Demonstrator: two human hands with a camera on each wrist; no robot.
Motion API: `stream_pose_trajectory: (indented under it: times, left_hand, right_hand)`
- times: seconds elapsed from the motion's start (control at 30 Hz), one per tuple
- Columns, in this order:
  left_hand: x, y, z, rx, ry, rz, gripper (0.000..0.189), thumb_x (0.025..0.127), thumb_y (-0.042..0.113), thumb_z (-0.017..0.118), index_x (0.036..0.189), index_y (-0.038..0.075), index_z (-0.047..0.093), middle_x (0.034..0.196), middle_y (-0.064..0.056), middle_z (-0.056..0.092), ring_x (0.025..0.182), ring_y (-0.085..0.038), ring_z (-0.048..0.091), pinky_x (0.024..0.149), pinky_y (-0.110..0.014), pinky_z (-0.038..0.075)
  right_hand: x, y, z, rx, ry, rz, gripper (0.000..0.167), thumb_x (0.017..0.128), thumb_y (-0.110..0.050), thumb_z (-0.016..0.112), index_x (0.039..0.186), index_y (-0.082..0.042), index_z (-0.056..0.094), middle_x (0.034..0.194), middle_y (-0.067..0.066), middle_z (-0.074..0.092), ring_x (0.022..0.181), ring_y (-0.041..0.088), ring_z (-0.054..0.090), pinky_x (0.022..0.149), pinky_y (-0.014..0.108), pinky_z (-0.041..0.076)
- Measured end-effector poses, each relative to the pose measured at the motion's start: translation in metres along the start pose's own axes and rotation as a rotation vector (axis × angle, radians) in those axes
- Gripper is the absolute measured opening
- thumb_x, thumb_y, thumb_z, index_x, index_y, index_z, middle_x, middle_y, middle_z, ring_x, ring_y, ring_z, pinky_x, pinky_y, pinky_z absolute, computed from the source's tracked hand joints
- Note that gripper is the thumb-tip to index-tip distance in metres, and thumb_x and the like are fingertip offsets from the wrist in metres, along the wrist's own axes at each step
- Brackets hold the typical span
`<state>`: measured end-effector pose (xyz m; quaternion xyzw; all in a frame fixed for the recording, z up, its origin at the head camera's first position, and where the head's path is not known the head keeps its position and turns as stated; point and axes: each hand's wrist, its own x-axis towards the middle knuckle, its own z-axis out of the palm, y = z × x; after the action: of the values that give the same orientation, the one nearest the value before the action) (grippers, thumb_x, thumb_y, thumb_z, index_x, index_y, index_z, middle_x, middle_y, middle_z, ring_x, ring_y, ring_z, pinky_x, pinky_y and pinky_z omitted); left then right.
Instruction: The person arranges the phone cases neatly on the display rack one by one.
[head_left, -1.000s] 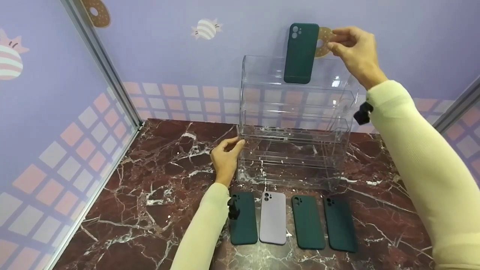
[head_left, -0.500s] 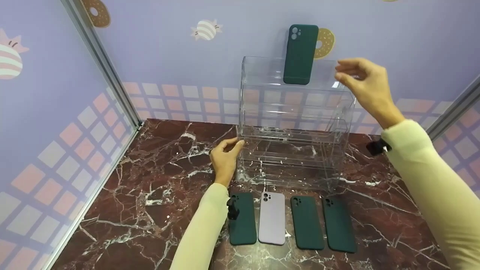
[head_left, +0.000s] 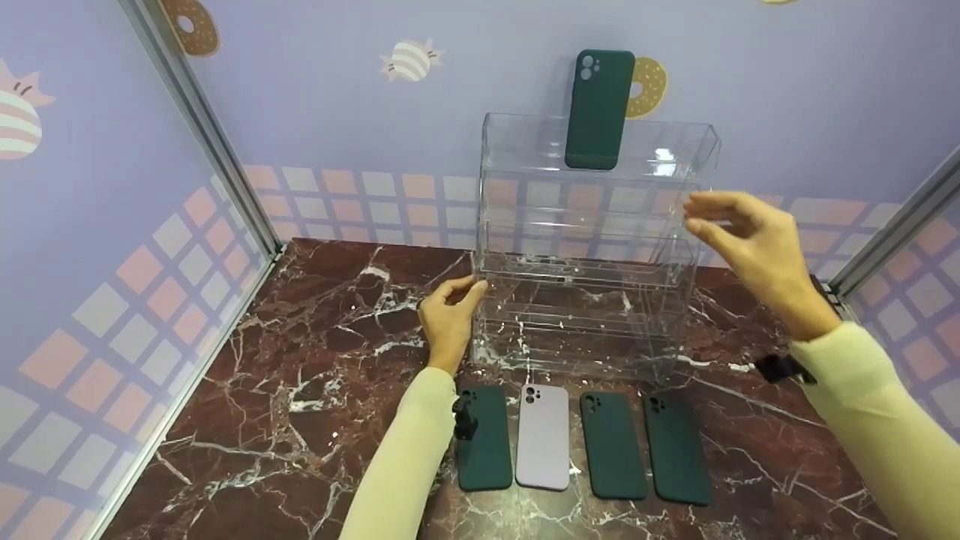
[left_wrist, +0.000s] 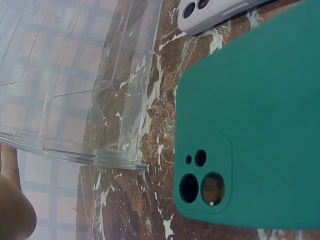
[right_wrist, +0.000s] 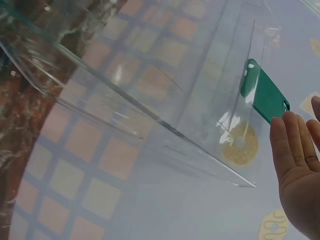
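Note:
A clear tiered display rack (head_left: 577, 281) stands on the marble table. My left hand (head_left: 448, 319) grips its left side edge; in the left wrist view only part of that hand (left_wrist: 12, 200) shows. A dark green phone case (head_left: 600, 109) stands upright in the rack's top tier, camera cutouts uppermost. To the right of the rack, my right hand (head_left: 754, 244) is in the air with relaxed fingers, holding nothing. In front of the rack lie a green phone case (head_left: 486, 442), a pale lilac phone case (head_left: 543, 442) and two more dark green phone cases (head_left: 615, 450).
Behind the rack rises a lilac printed wall (head_left: 322, 97) with pink and grey squares. A side panel (head_left: 97, 262) with a metal frame edge stands on the left, another (head_left: 915, 300) on the right. The table (head_left: 345, 420) is dark red marble with white veins.
My right hand has come away from beside the upright green case and moved down and slightly right. That case stays in the top tier. My left hand keeps its place on the rack.

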<state>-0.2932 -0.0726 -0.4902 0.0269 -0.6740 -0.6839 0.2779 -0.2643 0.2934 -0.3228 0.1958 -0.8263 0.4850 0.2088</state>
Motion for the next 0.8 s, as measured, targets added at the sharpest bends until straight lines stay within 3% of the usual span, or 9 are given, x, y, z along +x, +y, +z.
stream_pose_trajectory:
  times: [0.53, 0.8]
  left_hand:
    - [-0.001, 0.000, 0.000, 0.003, -0.008, -0.024, 0.018, 0.087, 0.011, 0.091, 0.100, 0.002, 0.084, 0.092, -0.007, 0.080, 0.079, -0.014, 0.074, 0.070, -0.021, 0.056]
    - [-0.001, -0.001, 0.001, -0.007, 0.006, -0.015, 0.017, 0.086, 0.009, 0.091, 0.099, 0.002, 0.084, 0.093, -0.008, 0.080, 0.079, -0.013, 0.074, 0.069, -0.020, 0.056]
  right_hand:
    - [-0.080, 0.033, 0.003, -0.004, 0.028, 0.071, 0.030, 0.094, 0.008, 0.076, 0.124, 0.003, 0.074, 0.121, 0.018, 0.075, 0.101, 0.008, 0.073, 0.087, 0.019, 0.056]
    - [-0.114, 0.057, 0.004, -0.043, 0.037, 0.123, 0.028, 0.094, 0.007, 0.077, 0.121, 0.001, 0.076, 0.119, 0.018, 0.076, 0.094, 0.005, 0.073, 0.075, 0.017, 0.057]
